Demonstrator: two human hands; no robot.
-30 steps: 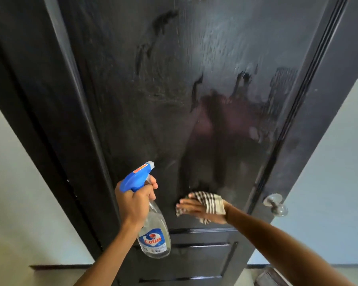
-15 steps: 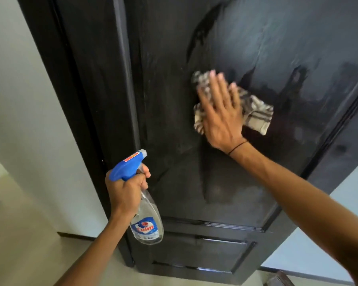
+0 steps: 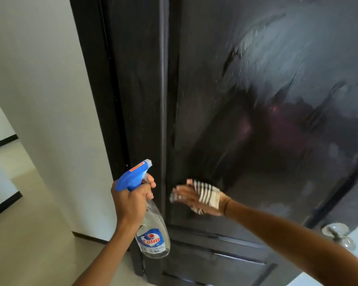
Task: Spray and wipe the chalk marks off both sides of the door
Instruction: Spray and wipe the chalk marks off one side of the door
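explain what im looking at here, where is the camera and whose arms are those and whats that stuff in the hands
There is no machine here. The picture comes from a wide-angle camera worn on a person's head, looking forward and down, so the two arms reaching in from the bottom are that person's own.

In front of them stands a black door. Its large panel shines with wet streaks.

The left hand grips a clear spray bottle with a blue trigger head and a label reading Colin. The nozzle points up toward the door.

The right hand presses a striped cloth flat against the lower part of the panel. The hand is blurred, so it is probably mid-wipe.

At the lower right sits a round metal doorknob. To the left you see a white wall and a pale floor.
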